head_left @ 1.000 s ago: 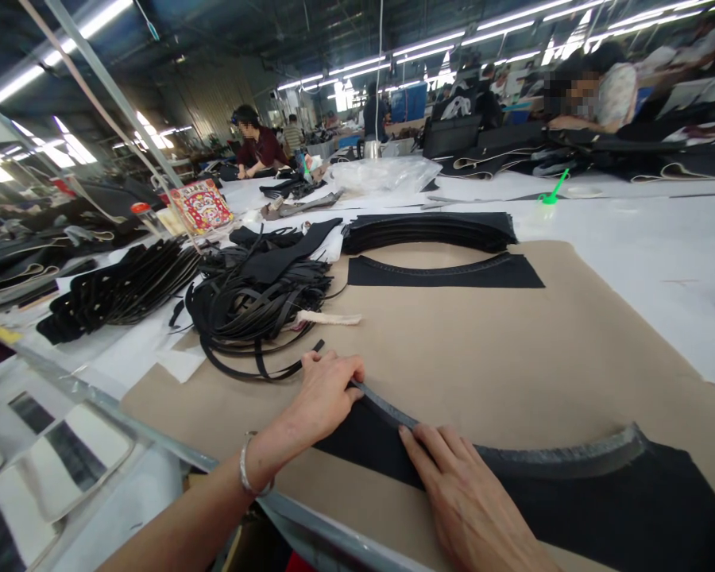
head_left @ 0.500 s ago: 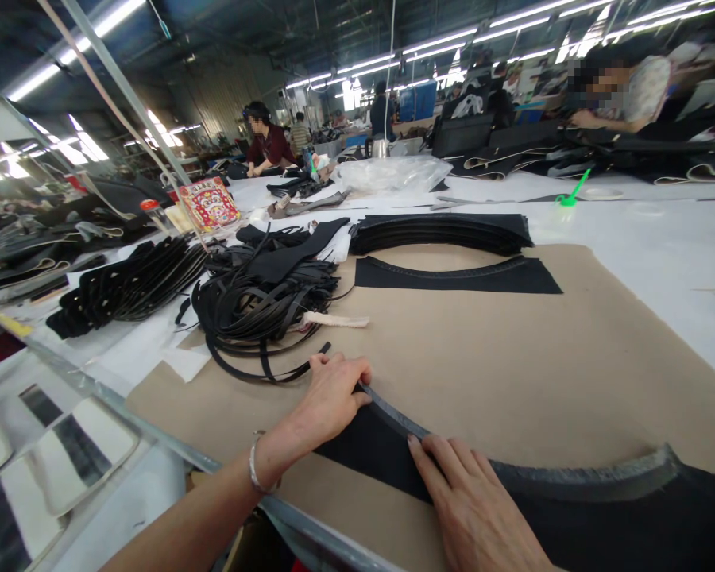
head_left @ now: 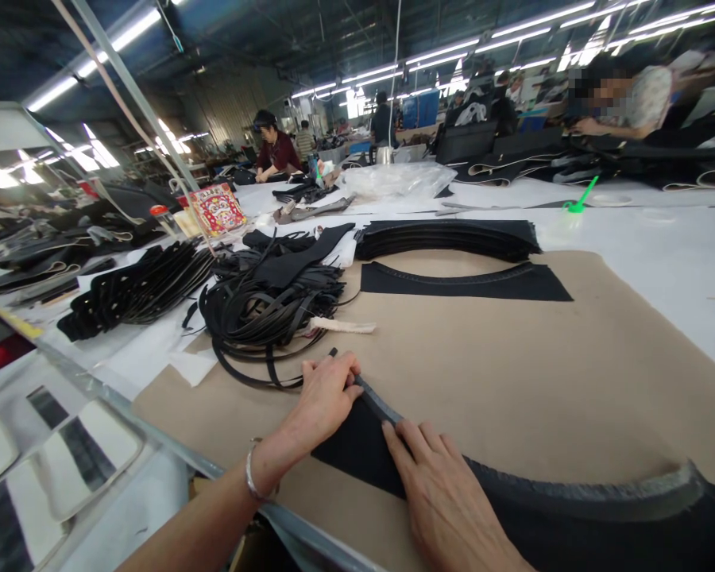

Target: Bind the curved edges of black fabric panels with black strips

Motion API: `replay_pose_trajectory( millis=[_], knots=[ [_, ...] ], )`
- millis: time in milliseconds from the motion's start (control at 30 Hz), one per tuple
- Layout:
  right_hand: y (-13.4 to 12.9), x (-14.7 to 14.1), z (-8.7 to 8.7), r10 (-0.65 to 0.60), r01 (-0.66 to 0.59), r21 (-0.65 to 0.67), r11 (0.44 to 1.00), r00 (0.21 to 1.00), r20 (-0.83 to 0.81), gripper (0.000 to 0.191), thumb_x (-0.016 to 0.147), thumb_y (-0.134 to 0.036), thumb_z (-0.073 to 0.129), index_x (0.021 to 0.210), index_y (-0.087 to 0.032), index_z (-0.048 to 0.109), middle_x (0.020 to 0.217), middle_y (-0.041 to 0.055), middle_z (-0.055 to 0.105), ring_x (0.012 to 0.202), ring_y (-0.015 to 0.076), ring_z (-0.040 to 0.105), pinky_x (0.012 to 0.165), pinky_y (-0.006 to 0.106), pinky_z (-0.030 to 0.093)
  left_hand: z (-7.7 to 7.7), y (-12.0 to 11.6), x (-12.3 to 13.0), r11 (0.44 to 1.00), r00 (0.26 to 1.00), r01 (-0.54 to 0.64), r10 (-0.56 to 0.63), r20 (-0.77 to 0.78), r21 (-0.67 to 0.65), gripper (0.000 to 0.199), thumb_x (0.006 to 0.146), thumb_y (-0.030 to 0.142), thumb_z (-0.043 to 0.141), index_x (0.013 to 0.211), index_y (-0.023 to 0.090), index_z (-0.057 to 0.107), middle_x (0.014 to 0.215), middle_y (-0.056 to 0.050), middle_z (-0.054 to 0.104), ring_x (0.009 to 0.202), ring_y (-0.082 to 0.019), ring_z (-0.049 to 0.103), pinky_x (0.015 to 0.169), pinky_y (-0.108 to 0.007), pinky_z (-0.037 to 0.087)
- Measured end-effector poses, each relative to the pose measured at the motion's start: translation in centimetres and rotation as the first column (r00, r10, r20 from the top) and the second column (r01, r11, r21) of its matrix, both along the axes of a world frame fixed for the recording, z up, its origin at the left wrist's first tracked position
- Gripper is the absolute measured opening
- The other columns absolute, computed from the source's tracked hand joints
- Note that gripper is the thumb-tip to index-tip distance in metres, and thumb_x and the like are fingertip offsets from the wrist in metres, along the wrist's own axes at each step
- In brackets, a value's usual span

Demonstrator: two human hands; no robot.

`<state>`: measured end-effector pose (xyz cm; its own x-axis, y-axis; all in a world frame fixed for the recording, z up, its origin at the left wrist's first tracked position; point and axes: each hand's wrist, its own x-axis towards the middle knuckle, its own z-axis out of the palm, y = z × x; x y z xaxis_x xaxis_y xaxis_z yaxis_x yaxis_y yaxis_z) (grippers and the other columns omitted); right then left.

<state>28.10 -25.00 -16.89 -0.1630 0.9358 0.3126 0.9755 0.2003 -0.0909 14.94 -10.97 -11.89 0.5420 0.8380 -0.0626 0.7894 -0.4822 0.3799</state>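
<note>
A large black fabric piece [head_left: 601, 528] with a curved, greyish folded edge lies on brown paper [head_left: 482, 357] at the front. My left hand [head_left: 327, 393], a silver bangle at its wrist, pinches the left end of that curved edge between thumb and fingers. To its right, my right hand [head_left: 438, 477] lies on the same piece, fingers spread and fingertips on the edge. A heap of black strips [head_left: 262, 310] is just beyond my left hand. Farther back rests a smaller-looking black curved piece [head_left: 465, 287] in front of a stack of similar pieces [head_left: 446, 238].
Black parts [head_left: 137, 290] are fanned out at the left, near a red patterned box [head_left: 218, 208]. A green-nozzled bottle [head_left: 577, 202] stands at the back right. A metal pole [head_left: 137, 95] slants at upper left. People work at tables behind.
My right hand has slid left along the curved edge, closer to my left hand. My left hand keeps its pinch and has shifted slightly left in view. The camera view has tilted a little.
</note>
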Motion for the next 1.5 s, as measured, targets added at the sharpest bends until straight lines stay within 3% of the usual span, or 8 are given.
replay_pose_trajectory(
  millis=[600,800,867,933,1033,1167,1367,1500],
  knots=[
    [0.4,0.0,-0.4,-0.029,0.025,-0.043,0.999,0.996,-0.079,0.051,0.07,-0.005,0.052,0.119,-0.016,0.063,0.101,0.0066,0.063,0.089,0.0231,0.054,0.076,0.036,0.044,-1.1,0.6,0.2,0.999,0.999,-0.003,0.001,0.054,0.036,0.02,0.075,0.005,0.063,0.085,0.021,0.056,0.072,0.005,0.062,0.078,-0.017,0.056,0.075,-0.034,0.027],
    [0.3,-0.1,-0.6,-0.046,0.046,0.008,0.999,0.997,-0.066,0.054,0.066,-0.004,0.052,0.117,-0.016,0.064,0.103,0.007,0.064,0.089,0.0238,0.054,0.076,0.037,0.045,-1.2,0.3,-0.3,0.994,0.996,-0.006,-0.004,0.091,0.109,0.02,0.077,0.008,0.065,0.089,0.02,0.054,0.083,0.002,0.062,0.084,-0.019,0.055,0.077,-0.035,0.029],
    [0.3,-0.3,-0.6,-0.043,0.045,0.032,0.998,0.997,-0.061,0.053,0.065,-0.004,0.052,0.115,-0.015,0.066,0.104,0.0071,0.064,0.088,0.0239,0.055,0.075,0.037,0.045,-1.4,0.1,-1.1,0.989,0.989,0.029,-0.049,0.14,0.142,0.016,0.082,0.008,0.061,0.091,0.02,0.055,0.085,0.002,0.062,0.084,-0.017,0.055,0.079,-0.034,0.031],
    [0.4,-0.5,-0.5,-0.038,0.041,0.049,0.998,0.998,-0.052,0.05,0.067,-0.004,0.052,0.114,-0.013,0.066,0.103,0.0076,0.065,0.088,0.024,0.055,0.075,0.037,0.045,-1.7,-0.2,-2.1,0.968,0.968,0.124,-0.167,0.19,0.217,0.016,0.089,0.009,0.052,0.098,0.021,0.057,0.094,0.0,0.064,0.091,-0.017,0.056,0.083,-0.035,0.032],
    [0.5,-0.8,-0.5,-0.042,0.044,0.059,0.997,0.999,-0.031,0.048,0.067,-0.005,0.052,0.112,-0.011,0.066,0.101,0.0087,0.065,0.088,0.0248,0.055,0.076,0.038,0.044,-2.6,-0.7,-3.7,0.895,0.921,0.308,-0.365,0.134,0.324,0.029,0.094,0.009,0.04,0.112,0.022,0.058,0.111,-0.004,0.064,0.103,-0.02,0.054,0.088,-0.038,0.029],
    [0.5,-0.9,-0.5,-0.045,0.045,0.065,0.997,0.999,-0.01,0.048,0.066,-0.003,0.052,0.111,-0.011,0.066,0.098,0.0095,0.064,0.088,0.0257,0.055,0.077,0.039,0.043,-3.5,-1.0,-4.7,0.865,0.914,0.373,-0.404,0.026,0.334,0.037,0.093,0.008,0.038,0.12,0.023,0.058,0.118,-0.007,0.062,0.108,-0.024,0.051,0.089,-0.042,0.028],
    [1.5,-0.9,0.9,-0.113,0.089,-0.154,0.984,0.982,-0.153,0.04,0.081,-0.003,0.047,0.114,-0.018,0.062,0.107,0.0085,0.06,0.094,0.0244,0.054,0.081,0.038,0.042,-2.1,0.8,-3.6,0.942,0.932,0.242,-0.293,0.215,0.232,0.031,0.091,0.009,0.043,0.111,0.023,0.062,0.114,-0.005,0.062,0.109,-0.02,0.052,0.09,-0.037,0.032],
    [3.4,-1.4,2.7,-0.26,0.195,-0.286,0.938,0.943,-0.21,0.036,0.092,-0.017,0.048,0.128,-0.016,0.051,0.115,0.0113,0.058,0.103,0.0265,0.052,0.087,0.041,0.04,-0.9,2.5,-2.6,0.917,0.912,0.35,-0.38,0.154,0.19,0.04,0.084,0.004,0.05,0.119,0.023,0.056,0.117,-0.002,0.062,0.111,-0.019,0.051,0.094,-0.037,0.031]
  ],
)
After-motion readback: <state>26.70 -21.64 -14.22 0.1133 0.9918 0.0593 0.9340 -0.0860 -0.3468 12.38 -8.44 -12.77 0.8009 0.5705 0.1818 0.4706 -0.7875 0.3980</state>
